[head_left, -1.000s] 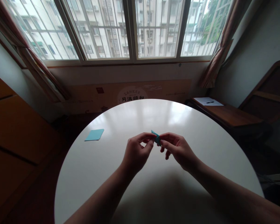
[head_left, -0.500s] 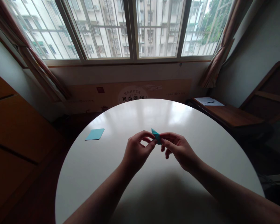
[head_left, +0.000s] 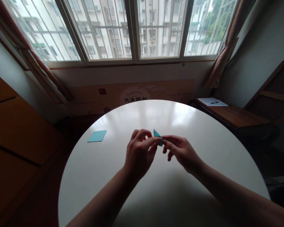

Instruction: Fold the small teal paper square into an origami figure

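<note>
A small piece of folded teal paper [head_left: 157, 133], with a pointed upper tip, is held up over the white round table [head_left: 137, 118]. From the left, my left hand [head_left: 139, 149] touches it with an outstretched finger across its front, the other fingers curled. My right hand [head_left: 178, 148] pinches its right edge between thumb and forefinger, with the remaining fingers loosely bent below. Fingers cover the paper's lower part, so its full shape is hidden. Farther left on the table lies a flat square stack of teal paper [head_left: 97, 136].
Beyond the table's right edge stands a wooden side table or seat [head_left: 246, 116] with a white sheet [head_left: 210, 101] and a pen [head_left: 214, 102] on it. A printed orange box [head_left: 90, 94] is behind the table, below the barred window [head_left: 106, 28]. Wooden cabinets [head_left: 11, 132] stand at left.
My left hand has turned and shifted its fingers, so one now lies across the front of the folded paper. My right hand keeps its pinch almost unmoved.
</note>
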{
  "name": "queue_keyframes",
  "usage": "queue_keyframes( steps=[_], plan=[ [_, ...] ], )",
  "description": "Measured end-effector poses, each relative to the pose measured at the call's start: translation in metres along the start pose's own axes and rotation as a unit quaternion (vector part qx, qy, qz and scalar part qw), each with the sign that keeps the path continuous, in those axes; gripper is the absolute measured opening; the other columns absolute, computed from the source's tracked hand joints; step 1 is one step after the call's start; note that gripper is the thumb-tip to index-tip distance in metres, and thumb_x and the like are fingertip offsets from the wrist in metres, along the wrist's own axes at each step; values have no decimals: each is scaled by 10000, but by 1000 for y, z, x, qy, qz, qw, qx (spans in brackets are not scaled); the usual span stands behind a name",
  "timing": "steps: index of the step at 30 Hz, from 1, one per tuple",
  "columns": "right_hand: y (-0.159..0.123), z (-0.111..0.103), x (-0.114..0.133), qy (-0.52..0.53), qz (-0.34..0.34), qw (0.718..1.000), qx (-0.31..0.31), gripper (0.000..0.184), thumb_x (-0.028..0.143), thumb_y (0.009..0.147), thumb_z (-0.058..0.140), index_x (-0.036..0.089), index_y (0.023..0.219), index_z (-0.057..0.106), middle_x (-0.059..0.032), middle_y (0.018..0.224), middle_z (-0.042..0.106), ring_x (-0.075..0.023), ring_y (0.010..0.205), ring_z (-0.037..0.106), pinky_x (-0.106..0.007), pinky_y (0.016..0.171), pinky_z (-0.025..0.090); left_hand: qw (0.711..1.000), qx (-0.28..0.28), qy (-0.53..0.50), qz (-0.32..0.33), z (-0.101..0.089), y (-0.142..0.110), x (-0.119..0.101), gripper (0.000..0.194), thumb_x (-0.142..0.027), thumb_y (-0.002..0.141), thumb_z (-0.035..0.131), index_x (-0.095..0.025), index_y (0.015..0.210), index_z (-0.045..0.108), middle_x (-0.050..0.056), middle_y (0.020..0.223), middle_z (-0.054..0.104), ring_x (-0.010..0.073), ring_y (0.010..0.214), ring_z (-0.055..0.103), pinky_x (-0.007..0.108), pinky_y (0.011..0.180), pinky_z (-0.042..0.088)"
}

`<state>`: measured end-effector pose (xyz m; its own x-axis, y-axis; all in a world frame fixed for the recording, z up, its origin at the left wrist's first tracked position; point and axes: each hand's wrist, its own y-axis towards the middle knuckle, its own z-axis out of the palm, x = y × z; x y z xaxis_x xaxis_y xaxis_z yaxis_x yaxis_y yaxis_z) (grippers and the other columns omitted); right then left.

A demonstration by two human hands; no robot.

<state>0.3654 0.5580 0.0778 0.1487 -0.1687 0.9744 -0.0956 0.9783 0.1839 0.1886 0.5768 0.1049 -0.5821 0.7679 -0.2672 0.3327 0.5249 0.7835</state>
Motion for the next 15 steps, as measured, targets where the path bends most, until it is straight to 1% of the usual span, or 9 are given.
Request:
queue_keyframes(
  steps=[2,4,7,9,12,15],
  plan=[
    [0,0,0,-6,-7,1000,3,301,389,863,722,183,1078,766,-68,814,704,-160,671,613,-231,444,520,999,23,-26,5,-1,1,-2,195,-64,855,661,-203,948,760,60,848,674,211,823,583,327,699,519],
    [0,0,-1,-14,-19,1000,4,302,387,863,723,180,1077,766,-65,800,700,-163,673,615,-232,442,523,997,40,-62,-11,-1,1,-3,204,-50,860,642,-196,959,745,55,875,712,203,834,619,327,740,534],
    [-1,-1,0,-32,-35,999,-3,303,384,861,724,172,1073,769,-58,758,685,-169,672,622,-236,441,525,992,59,-102,-48,-2,1,-5,172,-104,866,666,-208,984,738,52,931,745,205,873,659,338,801,549],
    [-2,-1,1,-43,-41,998,-5,302,387,869,716,167,1068,772,-56,738,677,-171,672,626,-238,444,527,989,68,-115,-69,-2,0,-5,138,-161,867,691,-216,983,741,51,941,751,213,885,671,345,814,555],
    [-4,-2,2,-48,-43,998,-1,307,400,888,695,167,1071,773,-64,755,688,-172,681,632,-237,449,529,985,76,-126,-87,-2,0,-3,110,-191,868,701,-223,962,748,51,936,750,214,870,678,327,765,562],
    [-4,-3,1,-48,-42,998,8,311,395,877,715,177,1093,767,-71,803,709,-169,686,637,-235,457,531,985,65,-139,-81,-1,0,-1,123,-147,857,699,-221,943,747,44,917,744,199,842,676,294,696,552]
  ],
)
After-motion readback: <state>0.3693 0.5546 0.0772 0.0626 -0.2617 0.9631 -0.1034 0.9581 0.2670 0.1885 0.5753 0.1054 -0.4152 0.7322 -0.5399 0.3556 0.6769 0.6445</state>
